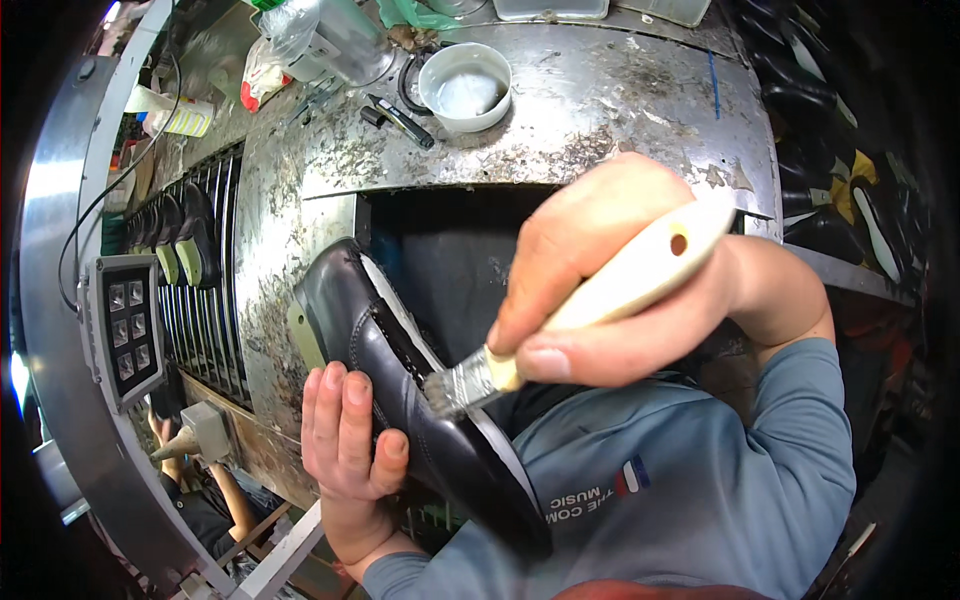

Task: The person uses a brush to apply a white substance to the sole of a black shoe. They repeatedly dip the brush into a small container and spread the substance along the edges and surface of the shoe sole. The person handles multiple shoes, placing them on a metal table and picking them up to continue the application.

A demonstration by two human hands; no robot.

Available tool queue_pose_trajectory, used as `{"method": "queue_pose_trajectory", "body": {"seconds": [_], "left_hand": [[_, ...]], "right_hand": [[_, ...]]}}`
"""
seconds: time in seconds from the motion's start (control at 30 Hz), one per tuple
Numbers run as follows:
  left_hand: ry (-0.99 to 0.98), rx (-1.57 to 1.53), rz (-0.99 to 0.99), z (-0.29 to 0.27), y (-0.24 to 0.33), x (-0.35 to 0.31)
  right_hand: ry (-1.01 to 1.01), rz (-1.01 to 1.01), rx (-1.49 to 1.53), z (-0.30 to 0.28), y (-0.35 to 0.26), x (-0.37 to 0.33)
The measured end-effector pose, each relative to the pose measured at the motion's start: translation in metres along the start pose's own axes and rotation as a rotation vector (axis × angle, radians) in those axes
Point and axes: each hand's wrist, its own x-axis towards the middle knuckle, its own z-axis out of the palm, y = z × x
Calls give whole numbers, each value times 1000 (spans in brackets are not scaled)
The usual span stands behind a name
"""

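Note:
A glossy black shoe [455,450] slants across the front of the workbench, with a pale strip along its right edge and a beige piece [305,337] showing at its upper left. My left hand [345,440] grips its left side, fingers straight and close together, thumb on the leather. In my right hand [620,290] is a flat paintbrush [640,265] with a cream handle. Its bristles touch the shoe near the pale strip, next to a dark, jagged gap. The shoe's underside is hidden.
A white bowl [465,88] of whitish liquid stands on the stained metal bench [620,110], beside a black marker [402,122]. Dark shoes hang on a rack [190,245] at left, near a switch panel [127,325]. More shoes fill the right side. Another person works at lower left.

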Motion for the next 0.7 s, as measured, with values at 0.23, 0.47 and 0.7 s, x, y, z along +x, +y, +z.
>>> {"method": "queue_pose_trajectory", "body": {"seconds": [0.23,0.47,0.7], "left_hand": [[103,170,130,15,-18,10],[104,137,-66,19,-12,23],[85,103,-224,28,-16,20]], "right_hand": [[1,-153,-22,1,-17,-1],[-38,-136,-110,-1,-33,-2],[2,-184,-147,1,-36,-1]]}}
